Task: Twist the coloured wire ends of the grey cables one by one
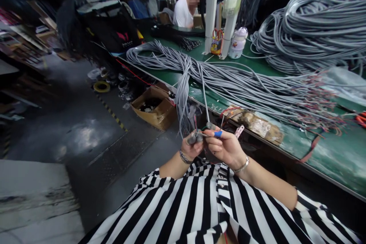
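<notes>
My left hand (pixel 193 144) is closed, with grey coverings on its fingertips, pinching the thin coloured wires at the end of a grey cable (pixel 205 101). Close beside it, my right hand (pixel 224 145) also pinches at these fine wires; blue tape is wrapped round one finger and a grey covering sits on another fingertip. The cable rises from between my hands to a large bundle of grey cables (pixel 225 80) lying along the green table (pixel 337 167). A looped bunch of cable ends (pixel 182 99) hangs over the table edge near my left hand.
Stripped reddish wire ends (pixel 320 103) spread at the right. A big cable coil (pixel 323 26) lies behind them. On the table edge is a taped brown piece (pixel 259 125). Below stands an open cardboard box (pixel 156 108). A person in white (pixel 184 11) sits across the table.
</notes>
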### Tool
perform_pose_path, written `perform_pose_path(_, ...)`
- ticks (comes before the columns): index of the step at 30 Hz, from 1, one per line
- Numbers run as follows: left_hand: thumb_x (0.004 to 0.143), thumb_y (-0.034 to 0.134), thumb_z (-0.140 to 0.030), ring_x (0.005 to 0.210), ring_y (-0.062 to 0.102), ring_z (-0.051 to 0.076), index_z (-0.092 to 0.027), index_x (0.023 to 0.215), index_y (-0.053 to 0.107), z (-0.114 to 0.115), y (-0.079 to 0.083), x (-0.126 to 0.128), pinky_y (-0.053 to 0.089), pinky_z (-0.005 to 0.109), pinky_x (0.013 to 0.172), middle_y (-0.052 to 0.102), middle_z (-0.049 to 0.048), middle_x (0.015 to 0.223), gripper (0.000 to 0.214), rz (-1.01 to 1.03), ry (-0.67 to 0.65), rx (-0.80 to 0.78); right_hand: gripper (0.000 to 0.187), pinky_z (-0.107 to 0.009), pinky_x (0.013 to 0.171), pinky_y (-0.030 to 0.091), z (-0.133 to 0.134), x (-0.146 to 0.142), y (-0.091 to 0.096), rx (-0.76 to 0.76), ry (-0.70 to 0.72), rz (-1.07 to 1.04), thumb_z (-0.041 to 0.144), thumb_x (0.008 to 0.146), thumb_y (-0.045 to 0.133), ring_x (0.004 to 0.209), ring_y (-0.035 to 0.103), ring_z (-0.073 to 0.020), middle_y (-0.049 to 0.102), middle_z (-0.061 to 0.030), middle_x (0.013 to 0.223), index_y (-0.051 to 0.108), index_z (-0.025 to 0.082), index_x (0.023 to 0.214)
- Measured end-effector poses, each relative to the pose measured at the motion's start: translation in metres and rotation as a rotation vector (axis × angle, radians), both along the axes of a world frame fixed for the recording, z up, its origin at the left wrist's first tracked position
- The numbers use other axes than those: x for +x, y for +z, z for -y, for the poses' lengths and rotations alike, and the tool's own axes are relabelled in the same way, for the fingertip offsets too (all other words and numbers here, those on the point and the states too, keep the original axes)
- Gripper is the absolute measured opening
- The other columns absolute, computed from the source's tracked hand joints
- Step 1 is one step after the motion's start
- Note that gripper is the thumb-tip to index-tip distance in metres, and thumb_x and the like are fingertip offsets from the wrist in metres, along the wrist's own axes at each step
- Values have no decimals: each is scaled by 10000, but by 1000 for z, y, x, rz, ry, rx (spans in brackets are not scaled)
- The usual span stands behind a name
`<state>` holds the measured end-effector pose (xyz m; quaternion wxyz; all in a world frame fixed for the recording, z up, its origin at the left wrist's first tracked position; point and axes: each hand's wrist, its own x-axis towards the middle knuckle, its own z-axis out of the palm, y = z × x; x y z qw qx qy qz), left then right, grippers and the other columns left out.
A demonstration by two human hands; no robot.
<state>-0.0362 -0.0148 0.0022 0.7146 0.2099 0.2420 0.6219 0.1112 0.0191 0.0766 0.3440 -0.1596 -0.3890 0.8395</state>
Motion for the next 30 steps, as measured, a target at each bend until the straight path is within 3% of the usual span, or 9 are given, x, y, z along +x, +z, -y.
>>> perform_pose_path(5,797,640,-524,314,145,40,-183,538,454,0,8,-14,319,265,485,167,-104,407,467,45,218,37,186,-230,350,100,0,34,14,277,-260,146,346,917,378,465,49,-93,296,47,649,464,232,797)
perform_pose_path(8,815,637,-497,329,211,49,-180,548,468,3,10,-16,331,271,513,210,-93,418,447,18,185,19,160,-233,368,293,14,40,17,451,-290,193,390,868,543,432,316,-87,464,15,659,547,230,858)
perform_pose_path(11,753,711,-464,338,258,50,-174,554,489,4,10,-9,350,266,520,243,-89,410,416,16,136,67,107,-288,554,499,26,31,16,822,-214,293,299,858,620,617,585,-154,638,-41,769,629,216,924)
perform_pose_path(13,737,715,-489,341,297,61,-171,573,523,4,9,-3,363,266,507,279,-81,398,407,-10,83,42,117,-313,678,542,27,24,14,1049,-252,347,234,879,590,761,653,-181,691,-75,909,647,208,977)
perform_pose_path(15,750,685,-535,344,346,81,-168,601,557,3,7,1,374,268,482,318,-67,385,416,-49,36,-20,190,-334,777,552,24,17,9,1161,-360,409,211,891,562,896,671,-201,693,-98,1048,634,207,1067)
perform_pose_path(18,695,727,-544,349,425,107,-163,673,609,2,2,5,360,249,414,403,-47,383,400,-76,-2,-23,281,-366,868,546,17,12,-2,1166,-497,515,201,904,537,1017,660,-214,665,-112,1176,590,214,1180)
perform_pose_path(22,598,811,-505,334,464,107,-161,740,644,1,-4,7,329,212,346,506,-30,421,407,-125,-87,44,345,-387,930,528,12,12,-15,1178,-501,560,163,911,499,1101,634,-212,640,-111,1247,555,224,1246)
perform_pose_path(27,552,840,-517,349,480,95,-157,750,681,-1,-6,3,336,202,353,589,3,489,440,-242,-187,110,192,-339,759,534,6,28,-18,1296,-426,558,158,890,505,877,627,-196,655,-94,956,640,190,1022)
perform_pose_path(30,556,810,-596,329,435,79,-141,674,678,-4,0,-3,288,192,343,557,9,450,488,-370,-295,139,150,-297,655,491,7,43,-22,1083,-262,539,277,913,525,714,559,-158,600,-49,793,630,177,877)
